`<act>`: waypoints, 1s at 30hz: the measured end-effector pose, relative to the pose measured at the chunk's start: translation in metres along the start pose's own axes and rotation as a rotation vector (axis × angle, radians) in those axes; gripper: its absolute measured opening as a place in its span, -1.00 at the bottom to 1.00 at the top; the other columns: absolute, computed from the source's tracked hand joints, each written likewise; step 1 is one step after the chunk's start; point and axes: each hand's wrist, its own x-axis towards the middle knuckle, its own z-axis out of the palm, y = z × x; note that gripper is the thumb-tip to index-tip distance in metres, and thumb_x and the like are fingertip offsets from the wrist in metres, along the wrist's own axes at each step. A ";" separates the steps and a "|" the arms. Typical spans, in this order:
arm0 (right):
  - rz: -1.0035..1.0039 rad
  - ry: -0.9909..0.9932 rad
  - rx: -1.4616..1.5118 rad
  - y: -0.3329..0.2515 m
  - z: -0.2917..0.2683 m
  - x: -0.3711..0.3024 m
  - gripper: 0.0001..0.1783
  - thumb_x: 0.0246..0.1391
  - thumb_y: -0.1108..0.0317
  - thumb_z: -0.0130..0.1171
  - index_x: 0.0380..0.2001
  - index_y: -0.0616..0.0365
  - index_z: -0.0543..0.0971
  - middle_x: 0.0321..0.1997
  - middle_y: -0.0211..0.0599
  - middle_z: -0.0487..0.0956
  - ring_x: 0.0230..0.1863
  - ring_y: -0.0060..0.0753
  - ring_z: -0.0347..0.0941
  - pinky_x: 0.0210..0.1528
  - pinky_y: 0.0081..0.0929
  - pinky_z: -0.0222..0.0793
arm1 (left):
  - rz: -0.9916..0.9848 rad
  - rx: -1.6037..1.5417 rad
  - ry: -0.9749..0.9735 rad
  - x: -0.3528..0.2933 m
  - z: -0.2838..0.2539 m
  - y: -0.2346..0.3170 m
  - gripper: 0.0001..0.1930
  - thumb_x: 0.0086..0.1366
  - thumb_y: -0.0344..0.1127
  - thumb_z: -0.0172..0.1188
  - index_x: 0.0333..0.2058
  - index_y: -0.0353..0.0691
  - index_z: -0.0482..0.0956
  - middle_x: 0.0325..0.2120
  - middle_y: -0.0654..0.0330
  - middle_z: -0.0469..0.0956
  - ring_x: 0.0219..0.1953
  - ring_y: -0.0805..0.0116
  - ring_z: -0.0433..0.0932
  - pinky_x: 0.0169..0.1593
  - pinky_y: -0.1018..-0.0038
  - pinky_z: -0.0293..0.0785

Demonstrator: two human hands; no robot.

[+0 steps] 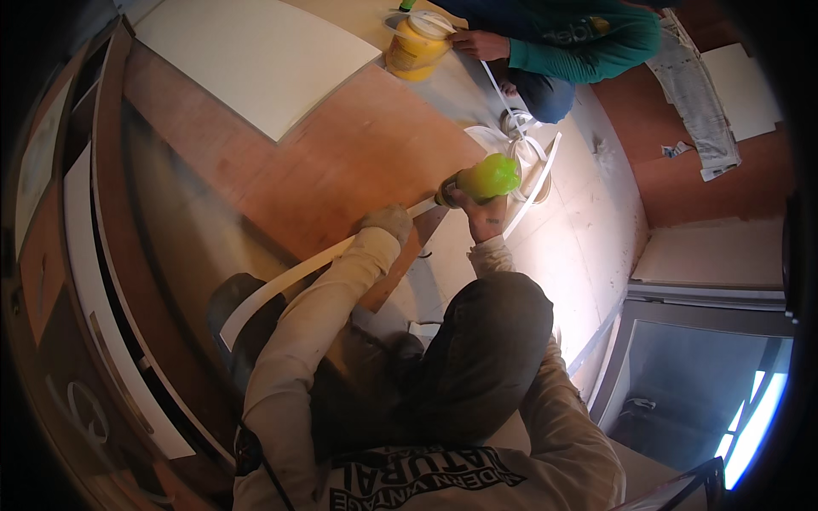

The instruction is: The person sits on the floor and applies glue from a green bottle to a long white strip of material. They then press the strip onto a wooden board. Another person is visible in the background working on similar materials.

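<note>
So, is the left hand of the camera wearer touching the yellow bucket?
No, the left hand is at the pale strip, while the yellow bucket stands near a co-worker's hand.

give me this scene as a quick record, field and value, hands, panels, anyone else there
left hand: at the long white strip, exact grip unclear
right hand: holding a green bottle-like object
nearer panel: reddish-brown board
farther panel: white board, upper left
co-worker: teal sleeve, hand at another white strip, beside a yellow bucket
</note>
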 end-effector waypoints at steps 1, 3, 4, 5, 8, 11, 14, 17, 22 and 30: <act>0.035 -0.029 0.018 0.008 0.001 -0.001 -0.42 -0.17 0.50 0.42 -0.02 0.26 0.43 -0.08 -0.24 0.54 -0.07 -0.34 0.50 0.03 -0.39 0.44 | -0.001 -0.030 -0.018 -0.001 -0.004 0.002 -0.63 0.36 -0.26 -0.04 0.10 -0.21 0.37 0.03 0.01 0.50 -0.01 -0.05 0.58 -0.06 -0.06 0.54; 0.047 -0.059 0.006 0.024 0.004 -0.007 -0.42 -0.16 0.50 0.42 -0.01 0.26 0.44 -0.08 -0.24 0.55 -0.07 -0.34 0.51 0.02 -0.39 0.44 | 0.021 -0.014 -0.009 -0.007 -0.007 0.004 -0.66 0.36 -0.27 -0.05 0.07 -0.21 0.41 0.04 0.01 0.50 -0.01 -0.03 0.57 -0.03 0.00 0.53; 0.047 -0.083 0.000 0.024 0.010 -0.007 -0.42 -0.16 0.50 0.42 -0.01 0.26 0.44 -0.08 -0.24 0.56 -0.08 -0.34 0.51 0.02 -0.40 0.44 | 0.037 0.025 0.023 -0.009 -0.006 0.003 -0.68 0.36 -0.29 -0.06 0.04 -0.21 0.45 0.05 0.02 0.50 0.00 -0.01 0.57 -0.02 0.06 0.53; 0.022 -0.102 -0.031 0.023 0.016 -0.010 -0.43 -0.15 0.49 0.42 -0.01 0.26 0.45 -0.09 -0.24 0.56 -0.08 -0.34 0.52 0.01 -0.40 0.45 | 0.055 0.065 0.056 -0.011 -0.006 0.002 -0.69 0.36 -0.30 -0.07 0.01 -0.21 0.49 0.06 0.02 0.49 0.01 0.01 0.57 0.00 0.12 0.52; -0.060 -0.133 -0.149 0.021 0.025 -0.016 -0.44 -0.15 0.48 0.42 -0.02 0.26 0.46 -0.09 -0.24 0.57 -0.09 -0.33 0.53 0.00 -0.39 0.45 | -0.012 -0.140 -0.003 -0.007 -0.011 -0.004 -0.68 0.36 -0.30 -0.06 0.03 -0.20 0.48 0.03 0.02 0.51 0.01 0.02 0.57 0.00 0.18 0.53; -0.109 -0.092 -0.242 0.024 0.016 -0.007 -0.46 -0.12 0.45 0.41 -0.03 0.24 0.46 -0.09 -0.23 0.57 -0.08 -0.32 0.53 -0.01 -0.39 0.46 | 0.057 0.083 0.128 -0.011 -0.003 -0.003 -0.69 0.35 -0.29 -0.04 0.01 -0.21 0.49 0.01 0.06 0.52 -0.01 0.04 0.58 -0.01 0.22 0.54; -0.035 0.024 -0.153 0.021 -0.001 0.004 -0.51 -0.12 0.44 0.41 -0.08 0.24 0.48 -0.12 -0.22 0.57 -0.10 -0.31 0.53 -0.04 -0.39 0.47 | 0.118 0.044 0.142 -0.022 -0.004 -0.020 -0.68 0.35 -0.27 -0.02 0.03 -0.22 0.47 0.00 0.07 0.53 -0.03 0.04 0.60 -0.02 0.20 0.55; -0.037 0.059 -0.207 0.040 -0.028 0.013 -0.45 -0.13 0.42 0.41 -0.04 0.24 0.44 -0.11 -0.22 0.56 -0.10 -0.31 0.53 -0.03 -0.40 0.47 | 0.062 0.144 0.001 -0.040 -0.015 -0.047 -0.65 0.34 -0.28 0.00 0.06 -0.22 0.43 -0.03 0.04 0.53 -0.04 0.05 0.60 -0.05 0.17 0.56; -0.034 0.019 -0.140 0.034 -0.008 0.005 -0.41 -0.15 0.39 0.45 -0.03 0.21 0.42 -0.11 -0.24 0.57 -0.10 -0.32 0.54 -0.03 -0.39 0.47 | -0.024 0.116 0.093 -0.035 0.011 -0.041 -0.63 0.33 -0.28 0.01 0.07 -0.28 0.39 -0.05 0.02 0.54 -0.04 0.04 0.60 -0.09 0.13 0.57; -0.010 -0.182 -0.142 0.028 0.020 -0.002 -0.38 -0.18 0.41 0.46 -0.02 0.20 0.41 -0.09 -0.25 0.55 -0.06 -0.33 0.51 0.02 -0.37 0.42 | 0.065 0.071 0.113 -0.030 0.005 -0.024 -0.63 0.32 -0.36 -0.02 0.09 -0.28 0.32 0.01 -0.02 0.49 -0.03 0.05 0.59 -0.06 0.18 0.56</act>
